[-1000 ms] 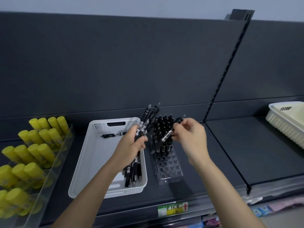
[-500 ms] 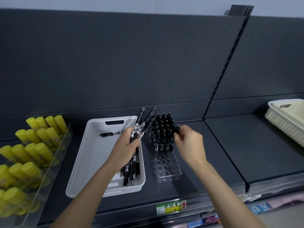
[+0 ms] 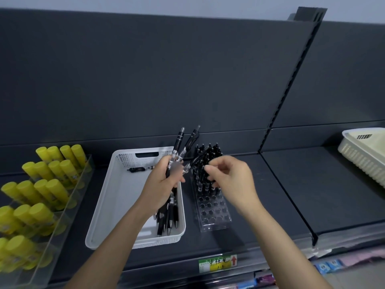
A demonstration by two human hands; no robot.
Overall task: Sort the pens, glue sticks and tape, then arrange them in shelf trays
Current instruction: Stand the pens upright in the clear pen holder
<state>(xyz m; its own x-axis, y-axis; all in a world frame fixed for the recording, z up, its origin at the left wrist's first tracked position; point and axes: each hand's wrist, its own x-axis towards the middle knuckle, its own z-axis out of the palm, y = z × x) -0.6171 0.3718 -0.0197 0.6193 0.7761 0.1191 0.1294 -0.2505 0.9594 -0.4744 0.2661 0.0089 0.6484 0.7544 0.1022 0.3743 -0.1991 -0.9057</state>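
left hand [image 3: 164,184] is gripping a bundle of black pens [image 3: 177,151], fingers wrapped round the barrels, above the right side of the white basket [image 3: 116,195]. right hand [image 3: 231,180] is hovering with curled fingers over the clear pen holder [image 3: 214,213], whose rear rows are holding upright pens [image 3: 208,155]; whether it is pinching anything cannot be told. yellow glue sticks [image 3: 41,184] are standing at left.

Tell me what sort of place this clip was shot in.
Most likely a shop's stationery aisle: dark slotted shelving, a price label on the shelf edge, and rows of yellow glue sticks.
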